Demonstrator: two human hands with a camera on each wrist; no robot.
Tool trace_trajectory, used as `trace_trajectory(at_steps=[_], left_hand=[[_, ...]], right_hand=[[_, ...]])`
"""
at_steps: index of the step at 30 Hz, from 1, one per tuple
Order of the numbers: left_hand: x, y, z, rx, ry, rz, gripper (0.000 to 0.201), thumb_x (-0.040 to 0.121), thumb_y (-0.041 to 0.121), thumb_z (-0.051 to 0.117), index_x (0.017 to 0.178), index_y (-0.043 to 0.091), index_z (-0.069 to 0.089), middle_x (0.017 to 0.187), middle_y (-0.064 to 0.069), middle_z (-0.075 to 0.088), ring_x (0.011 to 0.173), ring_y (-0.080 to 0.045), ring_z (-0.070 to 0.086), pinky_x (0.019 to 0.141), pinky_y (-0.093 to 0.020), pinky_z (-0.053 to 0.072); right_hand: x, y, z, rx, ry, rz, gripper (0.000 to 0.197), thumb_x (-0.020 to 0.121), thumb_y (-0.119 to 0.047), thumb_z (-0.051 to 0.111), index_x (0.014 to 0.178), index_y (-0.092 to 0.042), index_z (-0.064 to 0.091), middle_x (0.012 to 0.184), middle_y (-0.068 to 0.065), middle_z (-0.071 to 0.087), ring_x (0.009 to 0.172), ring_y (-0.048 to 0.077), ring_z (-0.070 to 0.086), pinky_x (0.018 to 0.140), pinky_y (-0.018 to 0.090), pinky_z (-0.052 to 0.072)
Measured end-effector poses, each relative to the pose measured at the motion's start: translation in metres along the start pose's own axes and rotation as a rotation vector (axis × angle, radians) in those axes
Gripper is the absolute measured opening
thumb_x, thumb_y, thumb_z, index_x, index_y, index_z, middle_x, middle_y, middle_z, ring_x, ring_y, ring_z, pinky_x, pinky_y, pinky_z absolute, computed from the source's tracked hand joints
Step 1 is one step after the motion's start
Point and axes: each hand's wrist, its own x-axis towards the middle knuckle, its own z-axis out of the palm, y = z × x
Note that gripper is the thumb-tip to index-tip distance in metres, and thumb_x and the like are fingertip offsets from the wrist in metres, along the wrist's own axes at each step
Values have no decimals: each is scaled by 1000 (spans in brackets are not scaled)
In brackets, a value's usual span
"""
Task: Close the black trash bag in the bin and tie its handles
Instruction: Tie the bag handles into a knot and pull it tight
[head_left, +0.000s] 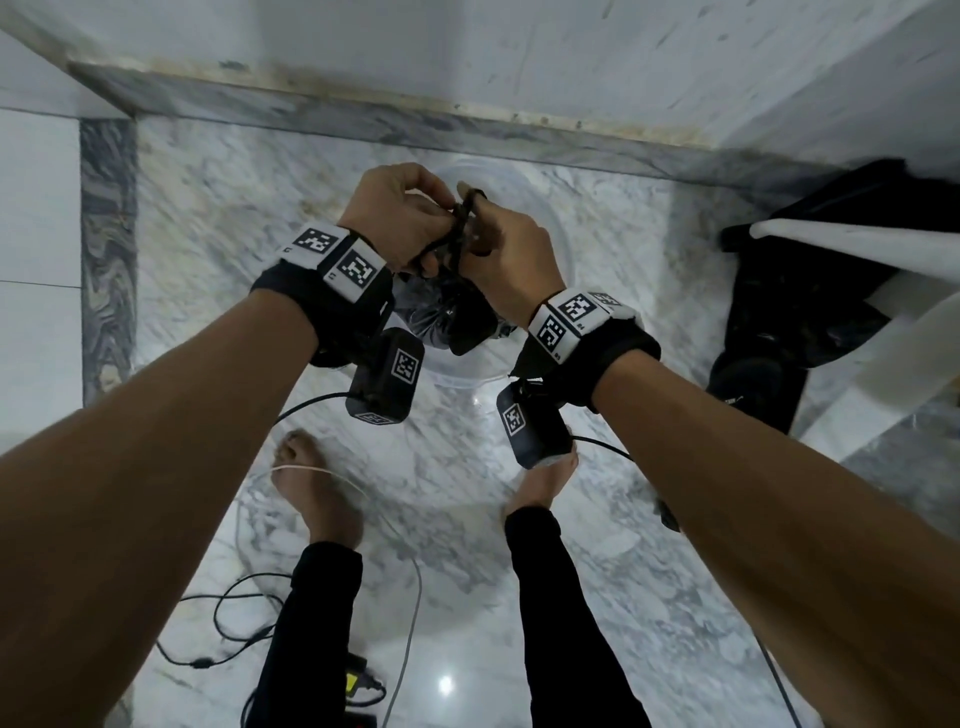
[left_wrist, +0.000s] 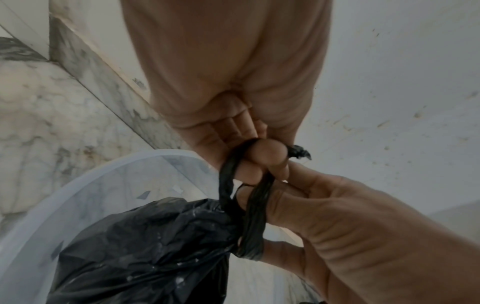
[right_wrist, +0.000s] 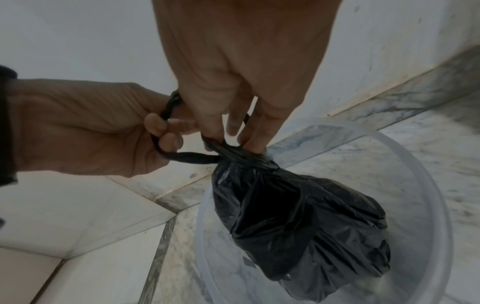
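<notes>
The black trash bag (head_left: 447, 317) (right_wrist: 298, 226) hangs bunched at its neck, its lower part inside the clear plastic bin (head_left: 452, 382) (right_wrist: 415, 156) (left_wrist: 103, 170). Its twisted handles (head_left: 462, 223) (left_wrist: 255, 216) rise between both hands above the bin. My left hand (head_left: 415, 218) (left_wrist: 262, 162) (right_wrist: 166, 131) has a handle loop (right_wrist: 187, 159) wound round its curled fingers. My right hand (head_left: 488, 234) (right_wrist: 233, 131) (left_wrist: 298, 205) pinches the other strand just above the gathered neck. The strands cross each other at the fingertips.
The bin stands on a marble floor close to a white wall with a grey marble skirting (head_left: 467, 124). A white plastic chair (head_left: 883, 322) draped with black cloth (head_left: 810, 291) is at the right. Cables (head_left: 234, 623) lie on the floor by my bare feet.
</notes>
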Motion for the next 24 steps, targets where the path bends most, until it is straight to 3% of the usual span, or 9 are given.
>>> trace_trajectory(at_steps=[2,4,7,8,12,15,18,21,24], left_hand=[[1,0,-1,28,-3,32,21,80,2,67,73,18,56,66,-7,62,39,-13,56,49,-31,54],[3,-3,-3,87,13,56,23,77,3,70,73,21,55,65,-5,59,55,-22,61,60,-42,61],[5,-8,-9,257,54,94,16,76,7,66,86,19,61,67,-2,62,64,-27,63,71,-50,61],[5,-9,-11,332,58,105,19,77,8,65,94,17,65,72,-3,65,64,-24,63,75,-46,61],[1,-17,-20,585,122,167,24,83,14,63,103,7,74,97,-16,74,93,-28,68,79,-23,47],[-1,-27,-24,605,176,97,25,86,17,61,105,6,73,103,-18,73,100,-32,65,78,-25,43],[1,-39,-21,624,191,16,26,87,22,60,105,8,73,111,-18,69,105,-33,62,82,-29,45],[4,-48,-18,609,254,-51,24,85,23,60,101,10,72,119,-21,62,105,-37,61,81,-34,48],[6,-53,-11,580,297,-109,23,85,16,56,100,9,71,104,-12,63,89,-33,62,73,-29,46]], right_hand=[[1,-1,-1,74,-30,47,57,82,-6,65,137,-11,51,96,5,74,89,10,67,63,-5,39],[3,1,-2,119,-50,86,44,81,-6,66,125,-7,61,72,-8,71,69,0,65,61,0,45],[7,6,-5,133,-30,127,12,79,-20,72,88,-13,74,74,-3,72,74,12,68,81,35,57],[8,9,-8,139,-17,154,5,78,-23,72,81,-19,72,77,-1,71,77,15,68,83,38,57],[12,29,-23,184,92,288,10,81,-23,69,71,-26,66,76,-6,65,79,15,62,85,41,55],[9,43,-33,129,195,382,4,81,-23,67,77,-22,66,75,-8,61,76,13,59,75,33,56],[6,55,-35,4,285,448,11,82,-18,64,89,-11,69,91,-1,62,77,13,57,60,15,41],[3,62,-29,-113,327,528,19,79,-9,57,92,-5,69,108,2,55,83,18,54,63,20,42],[2,65,-27,-201,282,577,24,74,-4,48,89,-2,67,117,12,60,89,30,62,71,28,52]])
